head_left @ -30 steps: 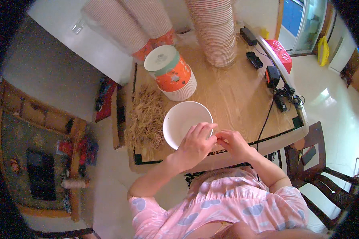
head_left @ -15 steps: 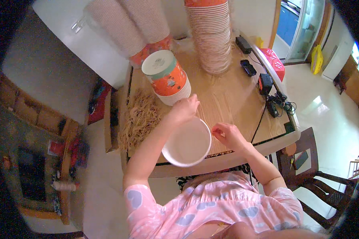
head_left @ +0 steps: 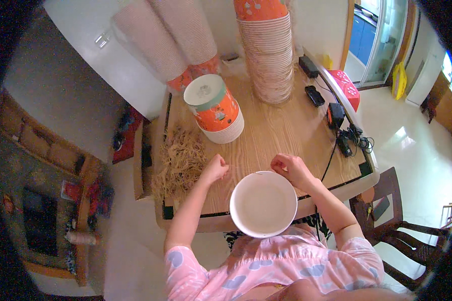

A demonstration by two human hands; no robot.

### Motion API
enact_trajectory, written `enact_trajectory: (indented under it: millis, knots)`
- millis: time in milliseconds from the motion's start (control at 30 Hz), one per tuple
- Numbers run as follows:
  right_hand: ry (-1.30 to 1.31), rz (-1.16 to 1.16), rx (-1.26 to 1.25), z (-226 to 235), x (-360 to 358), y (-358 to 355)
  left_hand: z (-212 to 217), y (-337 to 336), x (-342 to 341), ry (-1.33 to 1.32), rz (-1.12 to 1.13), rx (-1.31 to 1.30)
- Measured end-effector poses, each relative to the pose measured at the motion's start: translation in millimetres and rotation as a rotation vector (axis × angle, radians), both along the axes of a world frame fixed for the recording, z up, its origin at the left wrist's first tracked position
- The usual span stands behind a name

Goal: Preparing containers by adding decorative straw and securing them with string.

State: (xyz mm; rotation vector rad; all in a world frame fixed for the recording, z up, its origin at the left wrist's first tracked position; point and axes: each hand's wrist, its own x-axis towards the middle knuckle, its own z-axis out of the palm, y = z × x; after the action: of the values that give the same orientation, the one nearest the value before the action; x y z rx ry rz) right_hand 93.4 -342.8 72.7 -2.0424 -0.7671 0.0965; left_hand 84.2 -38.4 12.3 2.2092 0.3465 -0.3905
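Tabletop (head_left: 266,135) of light wood, bearing a tall stack of paper tubs (head_left: 273,62), a heap of tan strands (head_left: 181,160) at left and a shorter orange-and-white stack (head_left: 217,114). White tub (head_left: 263,204), mouth up, at the near edge. Right hand (head_left: 290,168) by its rim, left hand (head_left: 215,169) beside the strands, fingers curled together on both; whether they pinch anything, cannot tell.

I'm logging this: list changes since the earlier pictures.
The white bowl moved right and toward the person. The left hand and right hand, together at its rim a second ago, have parted: left beside the tan strands, right near the rim. The upturned orange stack stayed put.
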Motion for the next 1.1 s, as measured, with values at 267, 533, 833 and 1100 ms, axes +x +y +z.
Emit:
enact_trajectory:
  millis: [267,533,833,1100]
  knots:
    - [-0.041,0.086,0.001,-1.1,8.7,6.0,22.4,39.1,-1.6,-0.387,0.061,0.330]
    - [-0.042,0.084,0.007,7.3,6.8,13.3,113.4,-86.5,-46.8,-0.322,-0.635,0.022]
    - [0.062,0.125,0.065,18.0,-4.9,11.6,93.4,-104.0,-72.5,-0.321,-0.210,-0.090]
    - [0.062,0.256,0.066,37.2,-7.7,12.0,76.9,-127.1,-104.5,-0.537,0.022,-0.294]
